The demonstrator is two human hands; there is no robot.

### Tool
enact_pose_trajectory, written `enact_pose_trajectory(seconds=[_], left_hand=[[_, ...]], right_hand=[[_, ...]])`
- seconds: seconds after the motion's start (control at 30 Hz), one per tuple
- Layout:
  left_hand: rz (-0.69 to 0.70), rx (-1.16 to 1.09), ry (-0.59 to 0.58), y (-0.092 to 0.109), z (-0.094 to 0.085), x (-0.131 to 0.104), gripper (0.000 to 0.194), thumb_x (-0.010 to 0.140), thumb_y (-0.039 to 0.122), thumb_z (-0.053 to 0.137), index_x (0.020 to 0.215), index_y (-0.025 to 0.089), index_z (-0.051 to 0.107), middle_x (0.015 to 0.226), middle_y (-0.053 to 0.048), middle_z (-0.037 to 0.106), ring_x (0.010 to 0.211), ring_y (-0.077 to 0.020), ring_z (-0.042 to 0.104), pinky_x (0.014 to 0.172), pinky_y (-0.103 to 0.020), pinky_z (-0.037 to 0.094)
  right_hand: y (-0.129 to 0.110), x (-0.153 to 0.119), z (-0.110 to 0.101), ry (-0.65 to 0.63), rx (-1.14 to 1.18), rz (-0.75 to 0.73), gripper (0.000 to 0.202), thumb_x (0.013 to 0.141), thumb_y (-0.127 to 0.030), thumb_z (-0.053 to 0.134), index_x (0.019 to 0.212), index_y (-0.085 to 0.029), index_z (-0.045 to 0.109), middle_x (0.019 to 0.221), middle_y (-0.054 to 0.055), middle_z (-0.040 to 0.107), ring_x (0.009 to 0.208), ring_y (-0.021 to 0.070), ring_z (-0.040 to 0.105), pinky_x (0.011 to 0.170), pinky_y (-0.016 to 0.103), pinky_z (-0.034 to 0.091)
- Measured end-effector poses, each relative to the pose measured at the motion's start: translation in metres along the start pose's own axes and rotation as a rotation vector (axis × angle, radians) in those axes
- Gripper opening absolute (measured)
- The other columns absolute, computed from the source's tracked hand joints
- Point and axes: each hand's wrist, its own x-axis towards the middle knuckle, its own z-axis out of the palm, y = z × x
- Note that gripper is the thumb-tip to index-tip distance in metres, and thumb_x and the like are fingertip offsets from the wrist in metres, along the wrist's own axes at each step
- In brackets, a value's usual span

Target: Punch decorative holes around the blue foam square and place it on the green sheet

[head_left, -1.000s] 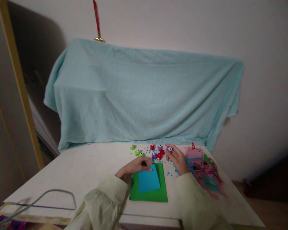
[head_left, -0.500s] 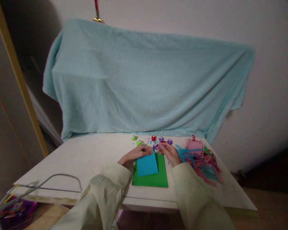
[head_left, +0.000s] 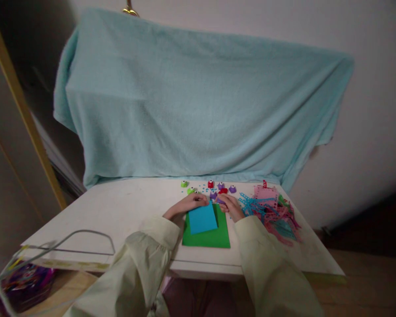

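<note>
A blue square sheet (head_left: 203,220) lies at a slant on a green sheet (head_left: 206,240) near the table's front edge. My left hand (head_left: 194,202), fingers curled together, rests at the top edge of the blue sheet; what it pinches is too small to make out. Just right of it, my right hand (head_left: 231,206) has its fingers closed on a small purple piece (head_left: 221,200). Beyond the hands stand small eyed figures: green (head_left: 184,184), red (head_left: 210,184) and purple (head_left: 232,189). Tiny blue bits (head_left: 204,189) are scattered among them.
Pink, red and blue punched strips (head_left: 273,213) lie heaped on the right of the white table (head_left: 132,207). A light blue cloth (head_left: 201,105) hangs behind. A grey curved frame (head_left: 82,231) and a purple package (head_left: 28,281) are at the lower left.
The view has tilted slightly, so the table sits higher in it. My right hand has turned its fingers downward, and more of the red piece behind it shows.
</note>
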Motion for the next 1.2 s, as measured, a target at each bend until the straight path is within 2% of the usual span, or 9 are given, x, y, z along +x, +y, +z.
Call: enact_pose_trajectory(seconds=[0.1, 0.23, 0.3, 0.47, 0.7, 0.87, 0.97, 1.2], left_hand=[[-0.004, 0.008, 0.007, 0.0, 0.001, 0.0, 0.038, 0.079, 0.05, 0.062, 0.069, 0.013, 0.06, 0.062, 0.002, 0.05, 0.061, -0.0107, 0.044, 0.059, -0.023, 0.032], [0.02, 0.001, 0.025, -0.001, 0.002, 0.001, 0.036, 0.08, 0.047, 0.062, 0.069, 0.013, 0.06, 0.063, 0.002, 0.051, 0.062, -0.0109, 0.044, 0.058, -0.022, 0.033], [0.03, -0.006, 0.03, -0.002, 0.002, 0.001, 0.034, 0.081, 0.045, 0.061, 0.07, 0.013, 0.061, 0.065, 0.001, 0.053, 0.062, -0.0108, 0.044, 0.059, -0.022, 0.034], [0.022, 0.008, 0.028, -0.004, 0.002, 0.003, 0.031, 0.082, 0.041, 0.06, 0.071, 0.012, 0.064, 0.068, 0.0, 0.057, 0.065, -0.0116, 0.047, 0.06, -0.022, 0.036], [0.064, 0.019, -0.005, -0.005, 0.003, 0.003, 0.028, 0.082, 0.038, 0.059, 0.073, 0.013, 0.065, 0.07, 0.0, 0.059, 0.066, -0.012, 0.049, 0.063, -0.022, 0.038], [0.063, 0.049, -0.021, -0.01, 0.003, 0.004, 0.032, 0.084, 0.041, 0.058, 0.074, 0.012, 0.066, 0.068, 0.0, 0.059, 0.065, -0.0125, 0.049, 0.062, -0.023, 0.038], [0.064, 0.065, -0.009, -0.012, 0.003, 0.004, 0.033, 0.083, 0.043, 0.058, 0.074, 0.012, 0.066, 0.066, -0.001, 0.058, 0.065, -0.0134, 0.05, 0.061, -0.023, 0.038], [0.052, 0.086, -0.017, -0.01, 0.004, 0.002, 0.035, 0.085, 0.044, 0.055, 0.076, 0.012, 0.066, 0.066, 0.0, 0.057, 0.064, -0.0127, 0.048, 0.061, -0.023, 0.037]], right_hand=[[0.003, 0.001, 0.001, -0.023, 0.044, 0.026, 0.039, 0.07, -0.056, 0.07, 0.075, -0.021, 0.055, 0.056, -0.006, 0.045, 0.04, 0.0047, 0.029, 0.039, 0.02, 0.016], [0.011, 0.004, 0.004, -0.046, -0.021, 0.028, 0.046, 0.08, -0.064, 0.055, 0.064, -0.022, 0.046, 0.042, -0.008, 0.035, 0.035, 0.006, 0.025, 0.036, 0.022, 0.017], [0.015, 0.005, 0.006, -0.056, -0.065, 0.019, 0.05, 0.082, -0.066, 0.051, 0.061, -0.022, 0.043, 0.042, -0.007, 0.035, 0.034, 0.0063, 0.026, 0.035, 0.022, 0.017], [0.014, 0.007, 0.008, -0.081, -0.083, 0.039, 0.048, 0.081, -0.066, 0.051, 0.063, -0.022, 0.042, 0.042, -0.008, 0.034, 0.034, 0.0063, 0.025, 0.034, 0.022, 0.015], [0.004, 0.0, 0.015, -0.079, -0.081, 0.055, 0.041, 0.077, -0.061, 0.06, 0.073, -0.022, 0.047, 0.05, -0.008, 0.037, 0.039, 0.0056, 0.027, 0.037, 0.02, 0.012], [0.005, 0.0, 0.016, -0.055, -0.08, 0.046, 0.042, 0.076, -0.062, 0.06, 0.078, -0.022, 0.049, 0.053, -0.009, 0.036, 0.039, 0.0053, 0.028, 0.038, 0.02, 0.012], [0.006, 0.001, 0.015, -0.086, -0.099, 0.042, 0.042, 0.076, -0.062, 0.06, 0.077, -0.022, 0.048, 0.054, -0.009, 0.036, 0.04, 0.0053, 0.029, 0.038, 0.02, 0.013], [0.006, 0.002, 0.014, -0.072, -0.078, 0.043, 0.042, 0.076, -0.062, 0.06, 0.079, -0.022, 0.049, 0.056, -0.008, 0.036, 0.041, 0.0054, 0.029, 0.039, 0.02, 0.013]])
